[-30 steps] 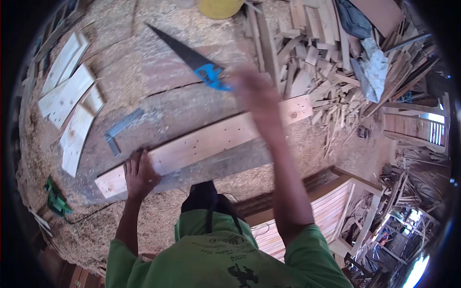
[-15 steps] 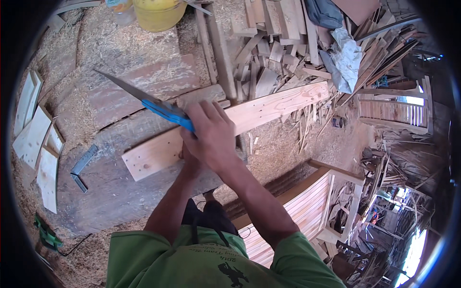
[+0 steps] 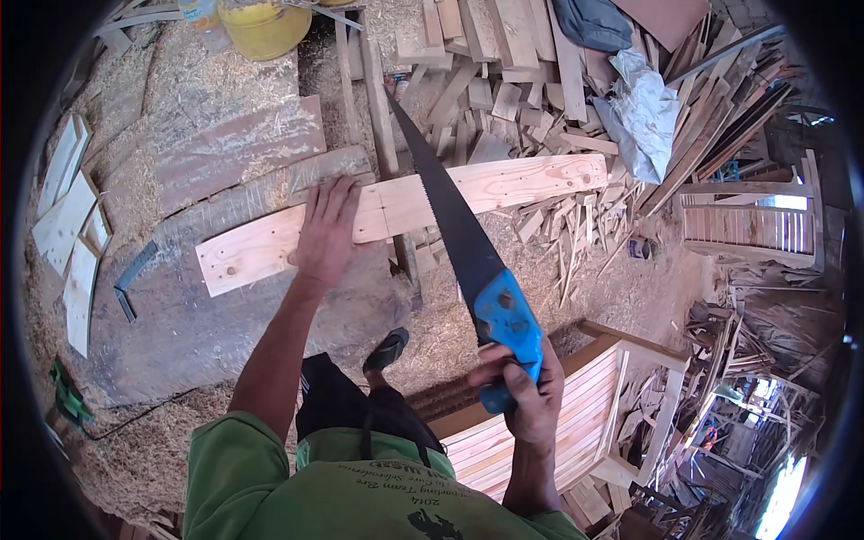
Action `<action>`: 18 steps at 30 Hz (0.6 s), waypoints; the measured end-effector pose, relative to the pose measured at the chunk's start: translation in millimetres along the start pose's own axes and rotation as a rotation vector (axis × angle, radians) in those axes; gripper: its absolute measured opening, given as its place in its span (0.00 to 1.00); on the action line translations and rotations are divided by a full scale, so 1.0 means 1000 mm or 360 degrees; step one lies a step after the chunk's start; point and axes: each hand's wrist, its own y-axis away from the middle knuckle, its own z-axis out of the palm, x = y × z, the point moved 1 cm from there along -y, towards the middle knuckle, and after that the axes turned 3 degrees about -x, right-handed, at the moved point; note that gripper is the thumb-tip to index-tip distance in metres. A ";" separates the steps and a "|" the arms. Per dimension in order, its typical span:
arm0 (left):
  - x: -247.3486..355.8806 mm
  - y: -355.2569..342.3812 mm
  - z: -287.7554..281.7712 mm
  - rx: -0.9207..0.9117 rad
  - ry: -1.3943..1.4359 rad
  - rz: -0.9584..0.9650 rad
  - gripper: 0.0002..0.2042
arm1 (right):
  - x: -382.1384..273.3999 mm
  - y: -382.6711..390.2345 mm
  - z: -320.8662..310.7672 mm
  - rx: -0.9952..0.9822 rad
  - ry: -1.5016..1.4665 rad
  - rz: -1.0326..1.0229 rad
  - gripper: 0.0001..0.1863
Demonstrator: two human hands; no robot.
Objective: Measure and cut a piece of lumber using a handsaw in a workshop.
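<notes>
My left hand (image 3: 326,236) lies flat with outstretched fingers on a pale wooden board (image 3: 261,243), pressing it against the worn workbench (image 3: 252,333). The board runs out past the bench's right edge, and a thin dark line crosses it just right of that hand. In my right hand (image 3: 533,396) is a handsaw (image 3: 450,216), gripped by its blue handle. Its dark blade points up and to the left, passing above the board to the right of the line. Whether the teeth touch the wood I cannot tell.
A metal square (image 3: 135,279) lies on the bench at left, near white-faced offcuts (image 3: 67,220). Beyond stands a yellow bucket (image 3: 264,27). Stacked wood scraps (image 3: 504,99) and a whitish sack (image 3: 641,117) fill the far right. A slatted wooden piece (image 3: 531,414) stands close on my right.
The saw has swung from the left over to my right side, clear of the left hand. My left hand, previously mostly hidden, now lies on the board. My view has shifted slightly.
</notes>
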 end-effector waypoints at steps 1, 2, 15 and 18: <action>0.001 -0.001 0.001 0.0017 0.0004 -0.0002 0.52 | 0.002 0.001 -0.001 0.0039 0.0044 -0.0006 0.16; 0.001 -0.001 0.002 0.0035 0.0008 -0.0004 0.52 | 0.004 0.002 -0.001 0.0045 0.0130 0.0040 0.17; 0.004 -0.019 0.016 0.0372 0.0040 -0.0218 0.41 | 0.047 -0.036 0.022 -0.0027 0.0889 0.0068 0.28; 0.008 -0.036 0.026 0.0537 -0.0090 -0.0579 0.33 | 0.053 -0.045 0.023 -0.0054 0.0956 0.0009 0.28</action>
